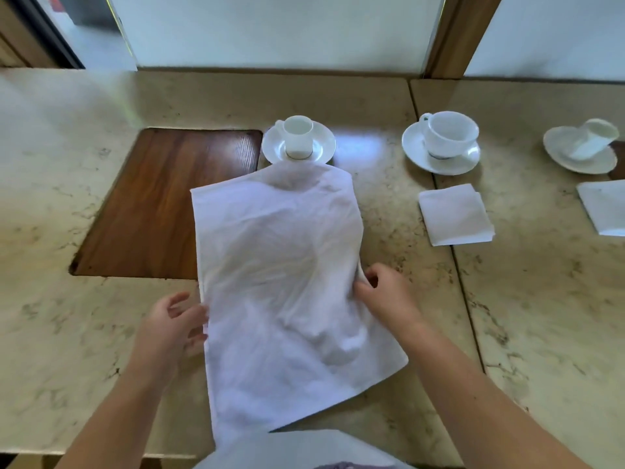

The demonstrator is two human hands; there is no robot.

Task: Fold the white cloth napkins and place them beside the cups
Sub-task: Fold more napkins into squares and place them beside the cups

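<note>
From the head view, both my bare forearms reach forward from the near edge, angled inward toward the middle of the marble table [338,106]. My left hand [176,324] sits at the left edge of the large white napkin [284,282], palm turned toward the cloth, fingers loosely curled with the tips against the hem; whether they actually pinch it, I cannot tell. My right hand [385,292] is at the napkin's right edge, a little farther away than the left, its thumb and fingers curled in and pinching a bunched fold of the fabric. The two hands are well apart, with the width of the cloth between them.

The napkin lies spread and wrinkled in front of me, its near end hanging over the table's near edge, its left side covering part of a dark wooden inset [162,201], its far end touching the saucer of the small cup [297,135]. To the right stands a larger cup [449,133] on a saucer, with a folded napkin [455,214] lying on the near side of it. At the far right, a third cup [595,138] appears tilted on its saucer, with another folded napkin [605,211] just near of it, cut by the frame.
</note>
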